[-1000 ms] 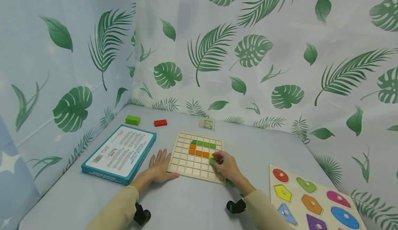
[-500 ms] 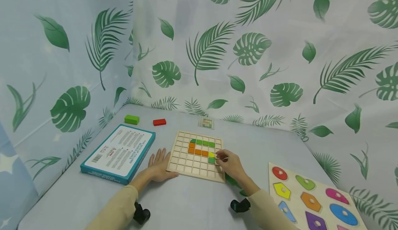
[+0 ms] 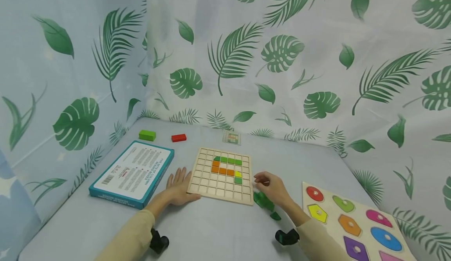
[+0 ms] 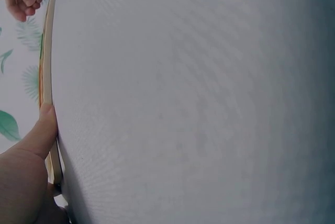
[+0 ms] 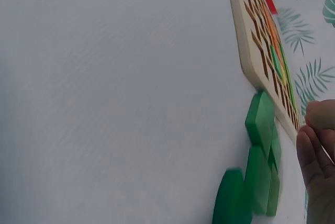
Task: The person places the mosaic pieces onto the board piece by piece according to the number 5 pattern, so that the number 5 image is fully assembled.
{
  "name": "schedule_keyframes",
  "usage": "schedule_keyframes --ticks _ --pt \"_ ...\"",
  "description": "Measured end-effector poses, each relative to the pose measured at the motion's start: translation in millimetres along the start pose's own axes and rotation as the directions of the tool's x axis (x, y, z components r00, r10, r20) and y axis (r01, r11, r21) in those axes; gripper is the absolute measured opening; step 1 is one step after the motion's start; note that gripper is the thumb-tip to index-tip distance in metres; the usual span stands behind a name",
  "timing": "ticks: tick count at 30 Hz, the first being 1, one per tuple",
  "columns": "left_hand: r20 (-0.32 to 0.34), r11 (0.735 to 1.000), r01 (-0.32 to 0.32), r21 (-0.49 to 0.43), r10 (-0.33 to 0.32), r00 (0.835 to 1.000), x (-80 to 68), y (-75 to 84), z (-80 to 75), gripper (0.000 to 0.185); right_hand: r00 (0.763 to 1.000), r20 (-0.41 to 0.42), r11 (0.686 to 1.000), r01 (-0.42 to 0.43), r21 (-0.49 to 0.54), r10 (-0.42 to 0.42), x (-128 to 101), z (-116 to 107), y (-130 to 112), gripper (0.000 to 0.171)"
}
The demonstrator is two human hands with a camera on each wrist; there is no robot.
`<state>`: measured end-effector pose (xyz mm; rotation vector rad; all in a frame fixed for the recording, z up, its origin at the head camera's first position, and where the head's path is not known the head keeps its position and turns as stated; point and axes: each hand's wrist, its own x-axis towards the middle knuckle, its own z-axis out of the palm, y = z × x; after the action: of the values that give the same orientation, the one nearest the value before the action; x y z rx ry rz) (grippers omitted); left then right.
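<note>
Nearest me, at five o'clock, I see a shape puzzle (image 3: 356, 222) with coloured pieces on the table (image 3: 218, 233). My right hand (image 3: 273, 188) sits just off the grid board's right edge, fingers loosely curled, thumb and forefinger close together; I cannot tell whether they pinch anything. Just below it lie loose green blocks (image 3: 263, 202), touching each other beside the board's near corner. My left hand (image 3: 179, 188) lies flat with fingers spread, thumb against the edge of the grid board (image 3: 201, 180) at its near left. The board holds green, orange and yellow tiles. At ten o'clock lies a box (image 3: 132, 173); beyond it sit a green brick (image 3: 147, 135) and a red brick (image 3: 178, 137).
</note>
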<state>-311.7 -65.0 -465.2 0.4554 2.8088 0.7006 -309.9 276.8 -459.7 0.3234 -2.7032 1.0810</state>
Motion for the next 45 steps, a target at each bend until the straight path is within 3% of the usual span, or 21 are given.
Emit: schedule_keyframes --ticks 10,20,34,38,45 --pt "0.003 1.0 0.008 -0.003 -0.008 1.0 0.9 0.2 0.7 0.093 0.999 0.014 0.999 -0.03 -0.023 0.03 -10 -9 10 0.019" --pt "-0.006 0.999 -0.009 -0.047 0.009 1.0 5.9 -5.4 5.6 0.098 0.993 0.116 1.0 -0.002 -0.028 0.005 -17 -14 17 0.021" --pt "0.011 1.0 0.009 -0.016 -0.009 1.0 4.1 -1.8 0.5 0.094 0.975 0.22 0.999 -0.022 -0.045 0.032 -16 -17 13 0.028" --pt "0.005 1.0 0.002 -0.006 -0.002 1.0 0.9 0.8 -1.2 0.094 0.976 0.208 0.998 -0.055 -0.037 0.061 -15 -15 14 0.024" --pt "0.005 1.0 -0.005 -0.01 0.005 1.0 2.7 -0.8 1.6 0.094 0.989 0.106 0.992 -0.095 -0.081 0.103 -15 -6 16 0.018"
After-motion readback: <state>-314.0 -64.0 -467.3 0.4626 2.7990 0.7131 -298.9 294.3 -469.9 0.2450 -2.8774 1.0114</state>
